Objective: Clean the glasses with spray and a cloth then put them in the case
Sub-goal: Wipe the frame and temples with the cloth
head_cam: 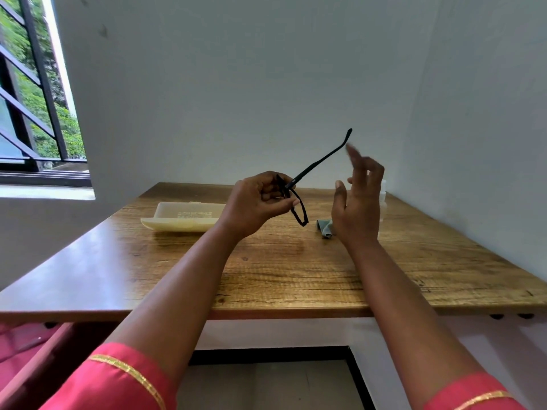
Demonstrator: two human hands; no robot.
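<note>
Black-framed glasses hang above the wooden table, held at the frame by my left hand. One temple arm sticks out up and to the right, its tip near my right fingertips. My right hand is raised beside it with fingers apart, holding nothing. A grey-green cloth lies crumpled on the table, partly behind my right hand. A cream glasses case lies open at the back left. A clear spray bottle stands behind my right hand, mostly hidden.
The table stands in a corner with white walls behind and to the right. A barred window is at the left. Pink sleeves with gold trim cover my upper arms at the bottom of the view.
</note>
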